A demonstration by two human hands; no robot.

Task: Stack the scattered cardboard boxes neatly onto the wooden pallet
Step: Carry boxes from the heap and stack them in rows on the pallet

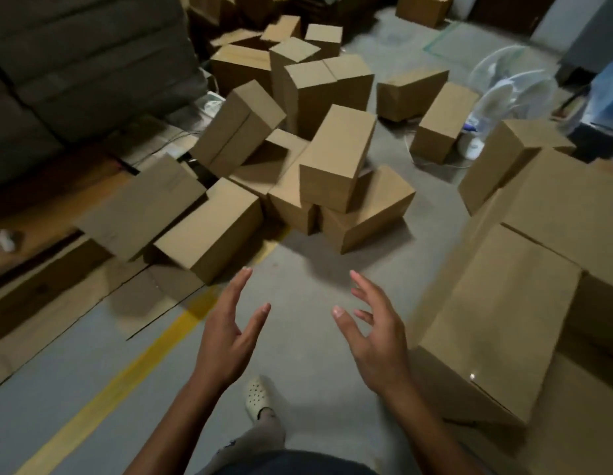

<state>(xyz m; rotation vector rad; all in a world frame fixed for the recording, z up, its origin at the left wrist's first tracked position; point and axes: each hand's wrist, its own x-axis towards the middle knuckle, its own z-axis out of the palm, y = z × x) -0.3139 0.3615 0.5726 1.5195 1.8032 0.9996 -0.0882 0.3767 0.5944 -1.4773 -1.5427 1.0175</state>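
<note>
Cardboard boxes (336, 159) lie scattered on the concrete floor (298, 337). Left hand (226, 337) and right hand (377, 337) hover spread, palms facing, holding nothing.

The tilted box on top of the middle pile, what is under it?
The tilted box rests on two others: the right box and the left box. Whether anything else lies beneath it cannot be seen, because it covers that spot.

The left hand (226, 337) and right hand (377, 341) are bare, forearms too. A cream clog (256, 395) with round holes sits under a pale grey trouser leg (265, 431); dark blue cloth (291, 463) shows nearest.
</note>
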